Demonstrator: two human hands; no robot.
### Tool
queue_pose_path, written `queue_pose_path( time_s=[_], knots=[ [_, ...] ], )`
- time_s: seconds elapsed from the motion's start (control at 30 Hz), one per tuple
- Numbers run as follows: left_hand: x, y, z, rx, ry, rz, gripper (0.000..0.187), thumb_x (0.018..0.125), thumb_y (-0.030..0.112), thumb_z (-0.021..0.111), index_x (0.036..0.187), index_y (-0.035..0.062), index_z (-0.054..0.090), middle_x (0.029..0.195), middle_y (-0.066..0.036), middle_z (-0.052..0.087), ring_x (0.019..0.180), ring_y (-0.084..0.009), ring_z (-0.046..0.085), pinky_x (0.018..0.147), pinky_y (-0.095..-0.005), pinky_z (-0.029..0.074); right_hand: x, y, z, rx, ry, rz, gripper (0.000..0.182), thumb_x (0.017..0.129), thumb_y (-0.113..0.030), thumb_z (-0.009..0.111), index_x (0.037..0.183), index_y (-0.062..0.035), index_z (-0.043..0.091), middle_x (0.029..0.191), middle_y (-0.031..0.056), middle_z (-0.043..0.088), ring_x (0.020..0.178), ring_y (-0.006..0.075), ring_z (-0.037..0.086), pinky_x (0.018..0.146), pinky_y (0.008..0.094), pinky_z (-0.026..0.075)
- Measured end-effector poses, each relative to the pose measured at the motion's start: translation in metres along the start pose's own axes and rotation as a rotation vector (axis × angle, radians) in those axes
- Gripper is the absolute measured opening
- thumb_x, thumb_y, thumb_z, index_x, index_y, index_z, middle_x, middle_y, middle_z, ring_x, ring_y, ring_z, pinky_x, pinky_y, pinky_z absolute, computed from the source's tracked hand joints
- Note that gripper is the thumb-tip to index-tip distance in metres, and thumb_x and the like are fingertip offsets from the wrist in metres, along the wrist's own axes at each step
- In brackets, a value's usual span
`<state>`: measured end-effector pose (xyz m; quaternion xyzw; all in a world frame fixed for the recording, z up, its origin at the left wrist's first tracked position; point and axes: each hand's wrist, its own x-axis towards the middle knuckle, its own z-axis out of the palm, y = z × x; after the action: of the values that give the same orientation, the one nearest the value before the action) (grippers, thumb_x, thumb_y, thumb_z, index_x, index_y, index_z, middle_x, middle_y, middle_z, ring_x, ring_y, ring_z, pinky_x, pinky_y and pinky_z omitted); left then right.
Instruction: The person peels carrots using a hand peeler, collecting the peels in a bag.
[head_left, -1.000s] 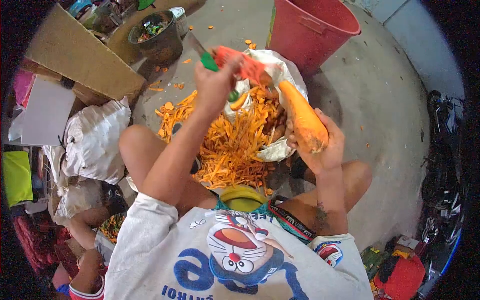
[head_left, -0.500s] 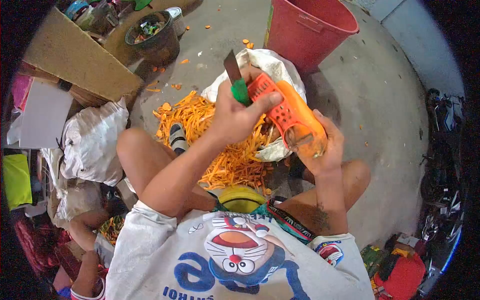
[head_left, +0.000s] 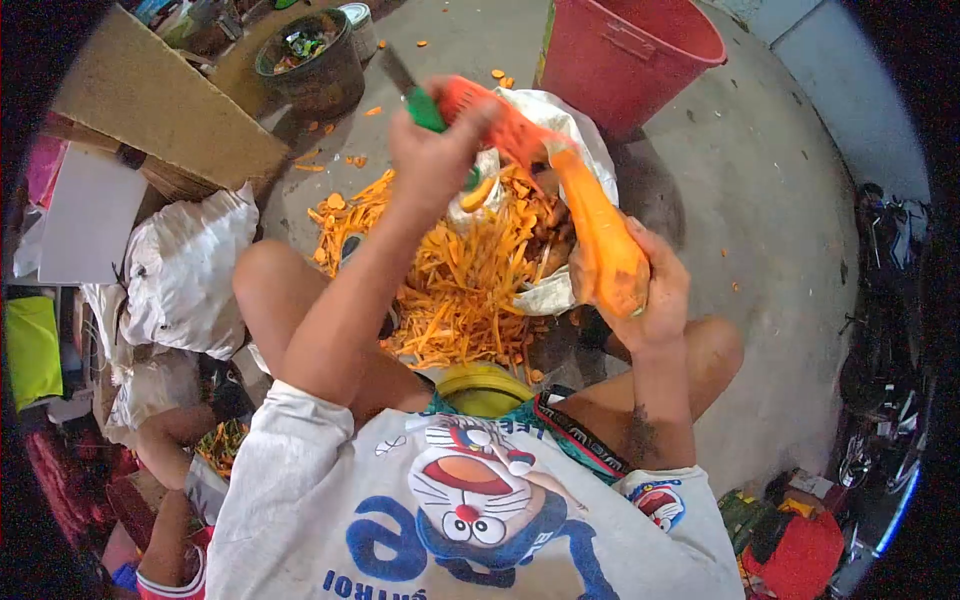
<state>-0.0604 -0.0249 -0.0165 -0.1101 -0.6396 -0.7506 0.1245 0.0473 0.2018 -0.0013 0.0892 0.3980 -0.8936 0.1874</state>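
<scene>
My left hand point(head_left: 440, 150) is closed around a red-orange hand grater point(head_left: 510, 135) and a knife with a green handle point(head_left: 427, 110), its blade pointing up and left. In my right hand point(head_left: 660, 285) is a large, peeled orange sweet potato point(head_left: 600, 235), gripped by its thick lower end. The grater's lower end overlaps the sweet potato's narrow upper end, and the left hand is motion-blurred. Below both hands lies a heap of orange shreds point(head_left: 470, 285), with brown-skinned pieces point(head_left: 548, 235) beside it on a white sack point(head_left: 590, 140).
A red tub point(head_left: 630, 70) stands at the back, a dark bucket point(head_left: 310, 75) at the back left. Cardboard point(head_left: 170, 100) and a stuffed white sack point(head_left: 190, 280) sit on the left. A yellow round object point(head_left: 485, 390) is between my legs. Another person's arm point(head_left: 170, 540) shows at lower left.
My left hand has moved up and left with the grater and knife, from along the sweet potato to its upper end. More of the sweet potato shows; my right hand stays nearly in place.
</scene>
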Motion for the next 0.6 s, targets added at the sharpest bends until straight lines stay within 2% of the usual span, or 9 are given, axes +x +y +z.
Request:
queue_pose_path(
  time_s=[0.1, 0.2, 0.23, 0.3, 0.33, 0.4, 0.47, 0.53, 0.6],
  knots=[
    [0.012, 0.003, -0.010, -0.071, 0.217, -0.094, 0.020, 0.091, 0.018, 0.077, 0.092, 0.0084, 0.059, 0.072, 0.003, 0.061, 0.051, -0.0045, 0.050, 0.045, -0.0229, 0.038, 0.001, -0.004, 0.006, 0.078, -0.152, 0.011, 0.048, 0.107, -0.037, 0.036, 0.128, 0.0017, 0.054, 0.095, 0.0141, 0.064, 0.077, 0.0210, 0.060, 0.067, 0.0321, 0.048],
    [-0.032, 0.022, 0.020, -0.057, -0.049, -0.076, 0.016, 0.091, 0.013, 0.075, 0.099, 0.0047, 0.064, 0.075, 0.001, 0.065, 0.057, -0.0067, 0.056, 0.052, -0.0226, 0.045, 0.008, -0.004, 0.006, 0.011, 0.059, -0.018, 0.049, 0.105, -0.039, 0.037, 0.129, 0.0000, 0.053, 0.092, 0.0142, 0.063, 0.075, 0.0203, 0.060, 0.067, 0.0319, 0.048],
    [-0.036, 0.021, 0.025, -0.063, -0.052, -0.082, 0.016, 0.091, 0.013, 0.075, 0.099, 0.0047, 0.064, 0.075, 0.001, 0.065, 0.057, -0.0067, 0.056, 0.052, -0.0226, 0.045, 0.010, -0.005, 0.019, 0.053, 0.172, -0.062, 0.046, 0.105, -0.035, 0.038, 0.131, 0.0000, 0.053, 0.098, 0.0141, 0.066, 0.081, 0.0216, 0.064, 0.071, 0.0339, 0.052],
    [-0.045, 0.020, 0.030, 0.001, -0.192, 0.095, 0.017, 0.091, 0.010, 0.075, 0.102, 0.0030, 0.064, 0.079, 0.000, 0.066, 0.066, -0.0091, 0.062, 0.060, -0.0246, 0.050, 0.008, -0.002, 0.016, 0.086, 0.289, -0.091, 0.044, 0.106, -0.031, 0.038, 0.133, 0.0000, 0.053, 0.104, 0.0141, 0.069, 0.088, 0.0229, 0.069, 0.076, 0.0359, 0.057],
    [-0.034, 0.024, 0.022, -0.035, -0.096, -0.068, 0.018, 0.090, 0.008, 0.075, 0.103, 0.0015, 0.064, 0.084, -0.003, 0.069, 0.075, -0.0115, 0.066, 0.068, -0.0275, 0.054, 0.005, 0.002, 0.001, 0.058, 0.149, -0.055, 0.045, 0.105, -0.032, 0.039, 0.134, -0.0007, 0.053, 0.100, 0.0132, 0.069, 0.083, 0.0223, 0.068, 0.071, 0.0358, 0.056],
    [-0.001, 0.020, -0.002, 0.083, 0.075, -0.119, 0.019, 0.091, 0.008, 0.074, 0.104, 0.0006, 0.064, 0.090, -0.004, 0.071, 0.083, -0.0106, 0.067, 0.074, -0.0286, 0.055, 0.003, 0.004, -0.001, 0.035, -0.012, -0.028, 0.045, 0.105, -0.033, 0.040, 0.134, -0.0013, 0.053, 0.097, 0.0124, 0.068, 0.078, 0.0217, 0.068, 0.066, 0.0357, 0.056],
    [0.012, 0.006, -0.017, 0.176, 0.110, -0.010, 0.020, 0.090, 0.010, 0.074, 0.104, -0.0009, 0.063, 0.089, -0.009, 0.072, 0.082, -0.0164, 0.069, 0.074, -0.0322, 0.055, 0.001, 0.001, 0.008, -0.039, 0.013, 0.023, 0.049, 0.101, -0.040, 0.045, 0.131, -0.0020, 0.050, 0.086, 0.0133, 0.063, 0.063, 0.0198, 0.060, 0.053, 0.0318, 0.051],
    [0.014, -0.002, -0.019, 0.259, 0.140, 0.094, 0.022, 0.090, 0.011, 0.073, 0.105, -0.0023, 0.063, 0.088, -0.014, 0.073, 0.081, -0.0222, 0.071, 0.074, -0.0357, 0.056, 0.003, -0.002, 0.011, -0.096, -0.021, -0.043, 0.048, 0.100, -0.040, 0.046, 0.130, -0.0021, 0.051, 0.085, 0.0128, 0.062, 0.059, 0.0193, 0.059, 0.050, 0.0306, 0.050],
    [-0.003, -0.001, -0.015, 0.810, -0.242, 0.108, 0.019, 0.091, 0.013, 0.070, 0.101, -0.0017, 0.063, 0.077, -0.018, 0.069, 0.072, -0.0308, 0.068, 0.068, -0.0399, 0.052, 0.004, -0.003, 0.011, -0.154, -0.045, -0.097, 0.048, 0.099, -0.040, 0.048, 0.129, -0.0022, 0.051, 0.083, 0.0123, 0.062, 0.056, 0.0188, 0.058, 0.047, 0.0294, 0.049]
  ],
)
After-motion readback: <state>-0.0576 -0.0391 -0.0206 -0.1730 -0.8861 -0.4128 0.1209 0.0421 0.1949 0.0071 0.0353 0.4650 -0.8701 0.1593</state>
